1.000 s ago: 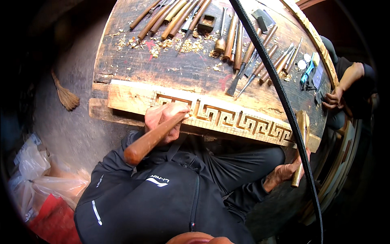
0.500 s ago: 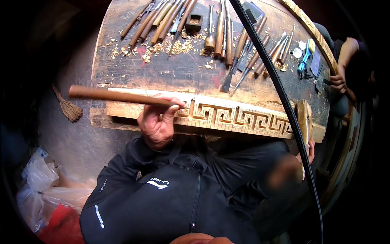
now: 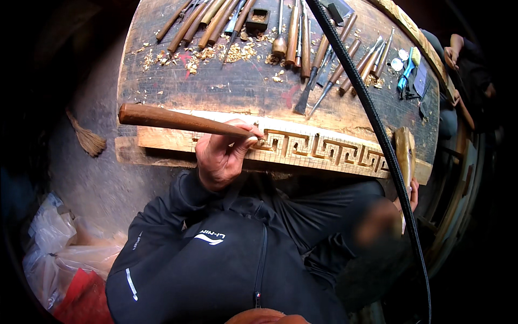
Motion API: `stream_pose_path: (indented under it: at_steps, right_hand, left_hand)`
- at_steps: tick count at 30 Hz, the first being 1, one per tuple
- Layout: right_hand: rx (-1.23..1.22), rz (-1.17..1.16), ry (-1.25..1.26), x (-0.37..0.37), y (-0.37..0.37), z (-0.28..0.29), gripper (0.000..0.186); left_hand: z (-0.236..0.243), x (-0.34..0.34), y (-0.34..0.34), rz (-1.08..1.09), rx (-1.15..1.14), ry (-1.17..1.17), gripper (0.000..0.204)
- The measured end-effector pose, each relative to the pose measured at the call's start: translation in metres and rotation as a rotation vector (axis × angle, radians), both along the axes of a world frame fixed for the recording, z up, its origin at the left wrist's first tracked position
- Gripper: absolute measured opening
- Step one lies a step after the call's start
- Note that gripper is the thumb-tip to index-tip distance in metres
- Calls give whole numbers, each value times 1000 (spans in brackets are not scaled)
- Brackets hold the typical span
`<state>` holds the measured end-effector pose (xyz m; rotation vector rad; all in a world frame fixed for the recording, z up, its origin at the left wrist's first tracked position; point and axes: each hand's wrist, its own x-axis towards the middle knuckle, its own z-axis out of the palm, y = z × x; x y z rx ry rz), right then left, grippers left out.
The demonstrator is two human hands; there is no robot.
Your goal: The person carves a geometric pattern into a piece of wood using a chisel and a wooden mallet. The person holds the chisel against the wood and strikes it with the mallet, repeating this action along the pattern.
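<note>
Head view: carved beam (image 3: 280,156) lies at near edge of bench (image 3: 226,93). Left grip (image 3: 222,154) holds wooden tool handle (image 3: 172,119); right grip (image 3: 413,195) holds mallet (image 3: 403,146). Shavings (image 3: 238,52) dot bench surface; floor (image 3: 116,181) left of bench bears a broom (image 3: 89,139).

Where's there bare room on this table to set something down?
On the table, mostly bare: left of centre, between the wood shavings and carved board; also between the blue brush and mallet. Crowded: the far side, packed with tools.
</note>
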<state>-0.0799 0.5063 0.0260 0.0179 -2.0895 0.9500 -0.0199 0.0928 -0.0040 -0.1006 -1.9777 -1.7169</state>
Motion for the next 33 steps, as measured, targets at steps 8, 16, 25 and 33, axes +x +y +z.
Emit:
stream_pose_path:
  at_steps: [8,16,25,33]
  right_hand:
    - [-223,-127,-264,2,-22,5,60]
    - [-94,129,-362,7,-44,6,58]
    - [4,113,-427,20,-22,2,60]
    - [-390,248,-447,15,4,-3,54]
  left_hand:
    - [2,4,-1,39,-30,-34,22]
    - [2,8,-6,52,-78,-23,21]
    - [3,2,-8,-37,-162,16,24]
    - [5,-1,-8,-31,-217,54,28]
